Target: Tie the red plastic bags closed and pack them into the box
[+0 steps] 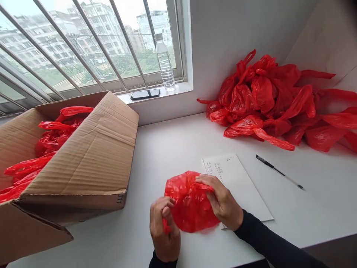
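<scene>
A red plastic bag [192, 208] with bulky contents rests on the white table in front of me; what is inside is hidden. At its left side, my left hand [165, 227] is closed around a gathered piece of the bag. My right hand [221, 201] grips the bunched top from the right, fingers over the folds and thumb below. Beneath and behind the right hand lies a paper pad [245, 186] with handwritten columns, partly covered by the bag and hand.
An open cardboard box [95, 152] holding red bags stands at the left. Many knotted red bags [262, 96] are heaped against the wall at back right. A black pen [279, 172] lies beside the pad. On the windowsill are a phone [145, 94] and a water bottle [165, 63].
</scene>
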The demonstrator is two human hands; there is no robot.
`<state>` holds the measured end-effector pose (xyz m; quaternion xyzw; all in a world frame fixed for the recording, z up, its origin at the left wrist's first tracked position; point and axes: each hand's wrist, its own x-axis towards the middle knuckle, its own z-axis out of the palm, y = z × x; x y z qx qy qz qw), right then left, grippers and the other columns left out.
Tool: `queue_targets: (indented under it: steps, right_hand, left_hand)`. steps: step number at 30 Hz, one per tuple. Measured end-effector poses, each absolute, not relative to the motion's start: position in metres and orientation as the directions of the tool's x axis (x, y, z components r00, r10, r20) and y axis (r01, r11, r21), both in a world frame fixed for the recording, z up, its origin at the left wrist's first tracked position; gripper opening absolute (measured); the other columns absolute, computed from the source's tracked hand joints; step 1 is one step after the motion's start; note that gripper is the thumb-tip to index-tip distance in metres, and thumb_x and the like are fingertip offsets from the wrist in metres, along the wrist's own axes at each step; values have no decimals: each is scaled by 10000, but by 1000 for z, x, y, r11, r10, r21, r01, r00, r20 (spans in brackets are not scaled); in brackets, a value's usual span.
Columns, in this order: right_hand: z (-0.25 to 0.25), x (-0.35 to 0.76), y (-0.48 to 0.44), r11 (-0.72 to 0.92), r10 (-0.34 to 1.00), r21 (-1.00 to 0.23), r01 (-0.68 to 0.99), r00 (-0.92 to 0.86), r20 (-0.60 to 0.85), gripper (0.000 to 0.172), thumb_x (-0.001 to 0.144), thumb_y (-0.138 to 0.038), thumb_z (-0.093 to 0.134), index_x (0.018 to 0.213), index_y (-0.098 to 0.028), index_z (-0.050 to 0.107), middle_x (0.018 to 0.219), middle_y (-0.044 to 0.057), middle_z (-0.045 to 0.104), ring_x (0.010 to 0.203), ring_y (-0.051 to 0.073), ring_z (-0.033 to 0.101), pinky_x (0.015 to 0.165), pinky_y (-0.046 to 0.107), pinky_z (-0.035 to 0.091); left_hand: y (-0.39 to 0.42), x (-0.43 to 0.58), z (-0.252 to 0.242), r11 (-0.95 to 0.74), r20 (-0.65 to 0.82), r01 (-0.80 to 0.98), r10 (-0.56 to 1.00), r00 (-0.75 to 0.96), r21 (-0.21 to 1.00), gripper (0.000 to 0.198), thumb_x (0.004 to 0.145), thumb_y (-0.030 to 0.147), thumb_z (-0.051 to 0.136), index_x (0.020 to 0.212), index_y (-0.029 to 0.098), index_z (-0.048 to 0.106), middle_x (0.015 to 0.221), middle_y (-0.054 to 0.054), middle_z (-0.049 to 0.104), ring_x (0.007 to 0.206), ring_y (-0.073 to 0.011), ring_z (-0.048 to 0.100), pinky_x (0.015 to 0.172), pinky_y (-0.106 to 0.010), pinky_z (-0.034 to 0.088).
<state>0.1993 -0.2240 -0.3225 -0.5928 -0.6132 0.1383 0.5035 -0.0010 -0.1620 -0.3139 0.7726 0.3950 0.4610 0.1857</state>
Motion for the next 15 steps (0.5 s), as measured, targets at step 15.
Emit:
queue_targets:
  steps: [15]
  right_hand:
    - [-314,213,-235,222,783,-972,76,580,225,233,1012,-376,437,1111,-234,594,1112,77,655,1091,254,606,971,412,478]
  left_hand:
    - [-141,27,-269,-646,346,637,763,546,420,116,932,262,544,960,254,657,764,-3,670,677,-197,608,642,-309,433]
